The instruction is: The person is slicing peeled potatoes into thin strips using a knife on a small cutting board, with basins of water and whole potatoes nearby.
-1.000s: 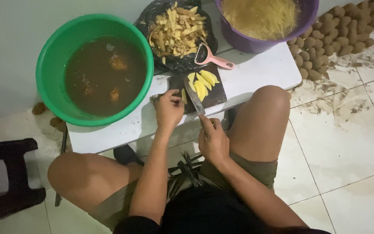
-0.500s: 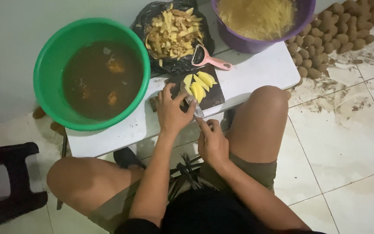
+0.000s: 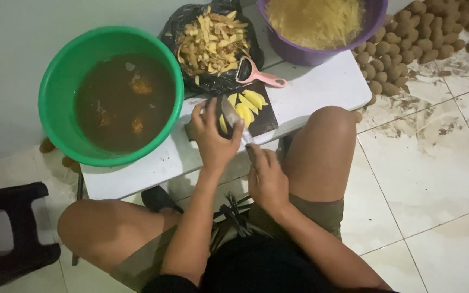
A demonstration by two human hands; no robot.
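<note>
Knife [image 3: 229, 116] half hidden behind left hand [image 3: 213, 138]

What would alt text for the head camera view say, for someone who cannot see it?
A seated person's left hand gathers yellow potato strips against a knife blade held by the right hand, over a dark cutting board on a white table. Around it: green basin of brown water, black bag of peelings, pink peeler, purple bowl.

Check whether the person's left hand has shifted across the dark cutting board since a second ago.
Yes. The left hand has slid from the dark cutting board's left edge toward the yellow potato slices.
</note>
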